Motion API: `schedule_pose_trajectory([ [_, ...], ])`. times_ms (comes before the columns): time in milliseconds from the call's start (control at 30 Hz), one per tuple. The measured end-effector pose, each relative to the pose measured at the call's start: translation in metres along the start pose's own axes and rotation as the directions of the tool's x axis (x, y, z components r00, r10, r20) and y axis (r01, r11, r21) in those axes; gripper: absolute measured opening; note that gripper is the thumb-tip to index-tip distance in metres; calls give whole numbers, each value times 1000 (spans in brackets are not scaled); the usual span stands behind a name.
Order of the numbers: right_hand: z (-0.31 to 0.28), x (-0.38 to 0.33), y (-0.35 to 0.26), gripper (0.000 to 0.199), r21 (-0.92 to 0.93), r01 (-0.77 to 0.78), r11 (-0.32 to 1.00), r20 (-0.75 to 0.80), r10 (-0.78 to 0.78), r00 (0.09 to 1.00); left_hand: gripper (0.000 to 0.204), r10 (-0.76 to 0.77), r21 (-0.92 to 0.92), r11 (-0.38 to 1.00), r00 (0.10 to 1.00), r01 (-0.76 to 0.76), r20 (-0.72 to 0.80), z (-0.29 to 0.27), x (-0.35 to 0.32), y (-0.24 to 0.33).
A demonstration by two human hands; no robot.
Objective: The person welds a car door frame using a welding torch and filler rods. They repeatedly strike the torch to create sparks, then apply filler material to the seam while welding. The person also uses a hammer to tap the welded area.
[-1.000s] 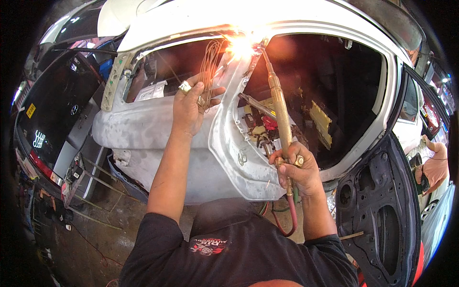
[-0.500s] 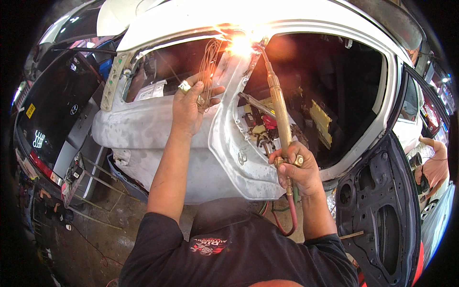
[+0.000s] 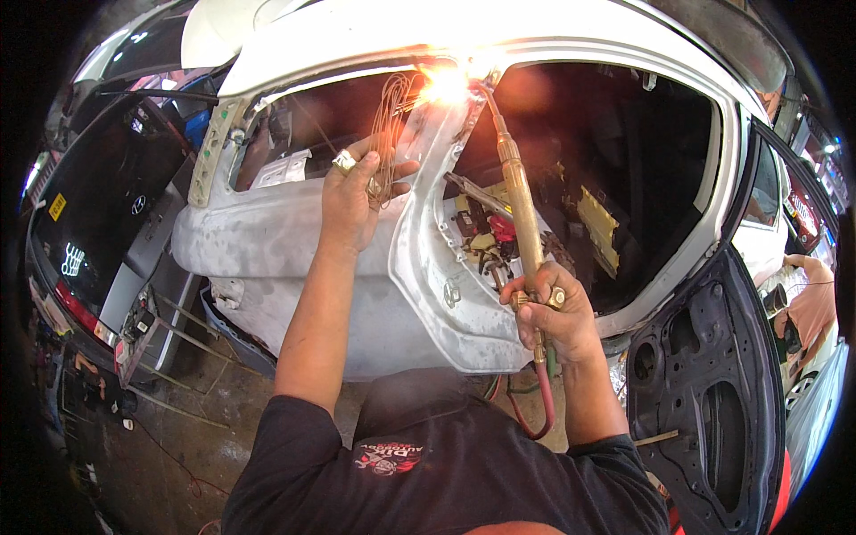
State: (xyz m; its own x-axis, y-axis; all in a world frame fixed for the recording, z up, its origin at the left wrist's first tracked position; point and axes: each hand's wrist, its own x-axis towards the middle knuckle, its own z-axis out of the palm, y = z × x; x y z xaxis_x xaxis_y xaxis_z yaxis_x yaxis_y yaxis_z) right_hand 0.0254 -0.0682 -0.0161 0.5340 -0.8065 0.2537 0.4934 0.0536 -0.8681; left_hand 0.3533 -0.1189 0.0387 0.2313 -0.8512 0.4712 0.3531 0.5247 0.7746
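My left hand (image 3: 352, 201) is closed around a looped bundle of thin, copper-coloured wire (image 3: 392, 111), whose upper end reaches toward a bright flame (image 3: 443, 86). My right hand (image 3: 563, 321) grips a brass gas torch (image 3: 520, 192) near its valve knobs. Red and green hoses run from the torch; the red hose (image 3: 547, 406) loops below the handle. The torch tip points at the top of the pillar (image 3: 432, 152) between two window openings of a white car body (image 3: 303, 227). Glare hides the exact spot where the wire, flame and metal meet.
A dark door panel (image 3: 713, 392) stands at the right, with a person (image 3: 807, 303) beyond it. Tools and parts (image 3: 490, 241) lie inside the car opening. At the left are a dark vehicle (image 3: 107, 187) and a metal frame stand (image 3: 178, 339).
The glare at the pillar top has shifted slightly left. The person at the far right has changed posture. Both my hands stay nearly still, keeping their holds.
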Motion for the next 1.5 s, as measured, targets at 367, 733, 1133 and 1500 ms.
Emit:
schedule_pose_trajectory([
  [367,2,0,-1,30,-9,-7,1000,-12,7,1000,34,-2,9,1000,1000,3,-13,2,-1,0],
  [733,4,-1,-3,31,-3,-20,1000,-2,20,1000,33,1,1,1000,1000,-1,-9,0,0,-1],
  [1133,4,0,-2,30,-17,-16,1000,-3,16,1000,32,-1,-26,1000,1000,1,5,0,-1,-1],
  [1500,9,-1,-4,30,-10,-28,1000,-15,28,999,33,-6,-13,1000,1000,6,-8,-1,0,-1],
])
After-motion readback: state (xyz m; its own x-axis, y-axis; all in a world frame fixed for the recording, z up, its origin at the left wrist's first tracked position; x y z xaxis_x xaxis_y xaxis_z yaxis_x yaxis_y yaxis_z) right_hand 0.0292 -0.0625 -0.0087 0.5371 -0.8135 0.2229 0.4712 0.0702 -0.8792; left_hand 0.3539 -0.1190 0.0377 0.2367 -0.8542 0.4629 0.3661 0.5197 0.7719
